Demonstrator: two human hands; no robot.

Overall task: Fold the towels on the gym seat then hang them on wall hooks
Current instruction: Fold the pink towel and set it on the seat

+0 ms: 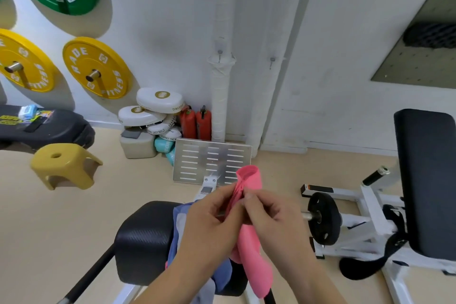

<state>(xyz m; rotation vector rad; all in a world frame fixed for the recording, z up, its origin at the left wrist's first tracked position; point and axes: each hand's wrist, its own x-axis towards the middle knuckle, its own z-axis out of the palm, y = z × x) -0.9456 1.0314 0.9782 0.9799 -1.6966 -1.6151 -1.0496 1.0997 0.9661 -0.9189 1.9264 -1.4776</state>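
A blue towel (179,224) lies on the black gym seat (143,237). Above it, the left hand (209,219) and right hand (274,217) both pinch a folded pink towel (256,254) between curled fingers. Two wall hooks (272,60) sit higher up.

Your left hand (212,219) and right hand (274,219) meet in front of you, backs turned up toward you, forearms rising from the lower edge. The fingers of both curl inward and pinch the pink towel (256,266) between them, fingertips almost touching.
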